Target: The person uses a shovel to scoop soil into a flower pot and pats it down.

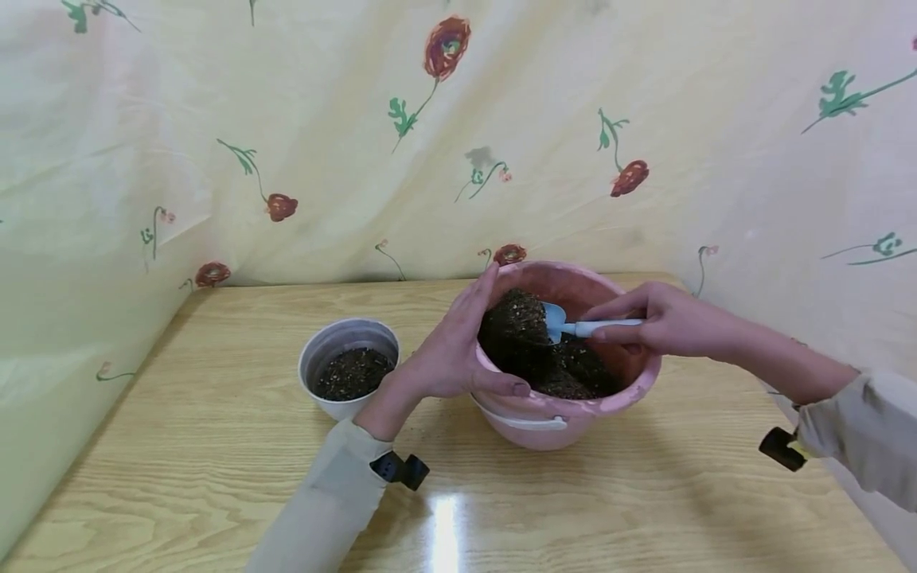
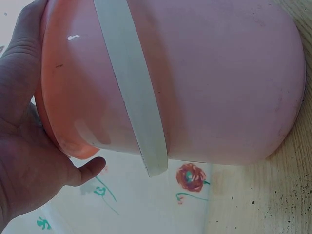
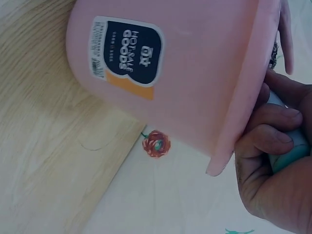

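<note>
A pink bucket with dark soil inside stands on the table. My left hand holds its rim on the left side, the thumb lying at the front edge. In the left wrist view the bucket's wall and white handle fill most of the picture. My right hand grips the pale handle of a small blue trowel over the bucket. The trowel's blade is partly hidden by soil. In the right wrist view, my right hand's fingers curl round the trowel handle beside the rim.
Left of the bucket stands a grey-white pot with soil at its bottom, partly behind my left forearm. A flower-patterned sheet hangs behind and beside the wooden table. Soil crumbs lie on the table near the bucket.
</note>
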Tool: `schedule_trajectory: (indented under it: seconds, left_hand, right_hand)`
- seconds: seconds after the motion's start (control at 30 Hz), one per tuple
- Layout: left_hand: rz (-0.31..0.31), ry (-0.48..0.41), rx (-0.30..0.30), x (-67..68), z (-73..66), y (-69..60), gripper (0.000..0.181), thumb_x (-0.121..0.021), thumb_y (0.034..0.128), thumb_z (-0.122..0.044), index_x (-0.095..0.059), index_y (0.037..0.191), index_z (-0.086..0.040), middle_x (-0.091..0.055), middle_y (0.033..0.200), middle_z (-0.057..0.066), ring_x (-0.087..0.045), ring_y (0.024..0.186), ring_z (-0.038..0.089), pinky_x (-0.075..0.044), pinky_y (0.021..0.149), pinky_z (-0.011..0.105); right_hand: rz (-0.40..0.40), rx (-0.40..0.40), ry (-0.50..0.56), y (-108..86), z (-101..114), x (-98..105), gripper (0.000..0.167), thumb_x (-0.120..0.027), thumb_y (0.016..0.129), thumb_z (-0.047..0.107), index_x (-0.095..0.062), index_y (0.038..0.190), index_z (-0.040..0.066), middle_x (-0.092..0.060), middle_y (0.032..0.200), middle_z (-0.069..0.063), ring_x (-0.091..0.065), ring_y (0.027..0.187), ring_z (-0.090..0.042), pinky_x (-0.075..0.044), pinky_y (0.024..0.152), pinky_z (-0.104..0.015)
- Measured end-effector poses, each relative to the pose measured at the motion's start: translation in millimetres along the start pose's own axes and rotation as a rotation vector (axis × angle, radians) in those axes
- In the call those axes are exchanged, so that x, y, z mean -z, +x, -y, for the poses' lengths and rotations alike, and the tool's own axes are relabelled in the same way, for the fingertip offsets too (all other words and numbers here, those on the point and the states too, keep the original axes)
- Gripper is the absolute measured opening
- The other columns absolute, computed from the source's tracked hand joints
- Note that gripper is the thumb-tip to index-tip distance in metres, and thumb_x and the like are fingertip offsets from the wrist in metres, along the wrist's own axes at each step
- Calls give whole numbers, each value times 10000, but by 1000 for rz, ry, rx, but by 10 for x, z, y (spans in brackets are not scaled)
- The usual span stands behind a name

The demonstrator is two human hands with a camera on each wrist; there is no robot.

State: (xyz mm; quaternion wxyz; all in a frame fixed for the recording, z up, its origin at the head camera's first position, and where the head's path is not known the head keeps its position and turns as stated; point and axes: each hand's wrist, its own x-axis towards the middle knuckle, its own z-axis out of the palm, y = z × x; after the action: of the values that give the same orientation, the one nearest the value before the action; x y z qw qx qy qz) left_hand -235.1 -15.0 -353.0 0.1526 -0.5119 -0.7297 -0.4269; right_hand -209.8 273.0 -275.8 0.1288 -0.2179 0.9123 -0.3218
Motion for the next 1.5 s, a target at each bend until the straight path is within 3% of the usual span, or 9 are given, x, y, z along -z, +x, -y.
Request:
schedule_trajectory:
  seconds: [0.3, 0.6, 0.9, 1.03, 1.1, 1.2, 1.3, 1.43, 1.5]
  left_hand:
    - [13, -17, 43, -3, -27, 0, 1416, -923, 616, -300, 145, 1539, -181, -190, 1587, 11, -220, 1432, 283, -228, 1154, 418]
    - [76, -22, 323, 15, -98, -16, 1399, -918, 607, -358, 138, 1524, -332, -107, 1586, -133, -311, 1350, 174, -348, 1089, 388]
    - [66, -68, 291, 11, -84, -22, 1392, -921, 618, -290, 130, 1531, -308, -98, 1591, -107, -180, 1422, 140, -318, 1114, 416]
    - [70, -42, 314, 11, -89, -25, 1389, -919, 619, -314, 130, 1529, -326, -100, 1586, -132, -297, 1363, 172, -342, 1096, 400]
    - [72, -24, 329, 14, -90, -25, 1392, -918, 617, -333, 137, 1525, -335, -103, 1583, -140, -355, 1316, 184, -353, 1083, 398]
    - [69, -13, 328, 6, -80, -16, 1407, -922, 607, -343, 146, 1524, -334, -118, 1582, -132, -375, 1295, 192, -360, 1077, 400]
    - [64, -23, 311, 6, -77, -7, 1438, -932, 594, -323, 167, 1520, -324, -128, 1583, -118, -370, 1292, 185, -357, 1083, 403]
    - [64, -74, 305, 33, -88, -2, 1456, -935, 600, -280, 203, 1506, -339, -141, 1587, -71, -389, 1303, 192, -350, 1090, 423]
    - [62, -90, 316, 64, -96, -10, 1455, -935, 600, -273, 202, 1504, -352, -148, 1593, -20, -400, 1318, 205, -340, 1095, 440]
  right_hand:
    - [-76, 17, 20, -94, -54, -23, 320, -689, 898, 309, -707, 1179, 157, -274, 485, 95, -223, 417, -62, -264, 376, -268]
    - [-146, 164, 76, -135, -153, -85, 243, -648, 933, 186, -718, 1162, 145, -339, 499, 110, -221, 400, -57, -259, 352, -279]
    - [-152, 162, 78, -125, -172, -82, 236, -638, 941, 201, -719, 1161, 170, -412, 530, 72, -234, 406, -50, -252, 352, -286]
    - [-141, 151, 97, -127, -174, -79, 237, -632, 945, 203, -718, 1163, 162, -352, 516, 91, -231, 415, -55, -256, 358, -294]
    - [-135, 159, 104, -126, -173, -74, 239, -629, 947, 190, -716, 1166, 154, -461, 537, 78, -225, 422, -74, -260, 363, -300]
    - [-137, 176, 99, -128, -174, -71, 240, -630, 945, 170, -716, 1168, 148, -697, 778, 43, -205, 435, -92, -261, 368, -304]
    - [-145, 178, 86, -124, -168, -65, 242, -638, 939, 167, -717, 1167, 151, -722, 1066, 25, -206, 445, -75, -268, 372, -307]
    - [-154, 155, 72, -114, -144, -51, 240, -639, 940, 192, -718, 1164, 156, -731, 951, -3, -203, 428, -34, -265, 362, -301]
    - [-150, 152, 69, -104, -120, -42, 244, -637, 942, 196, -717, 1166, 145, -677, 754, 6, -222, 419, -39, -267, 360, -295]
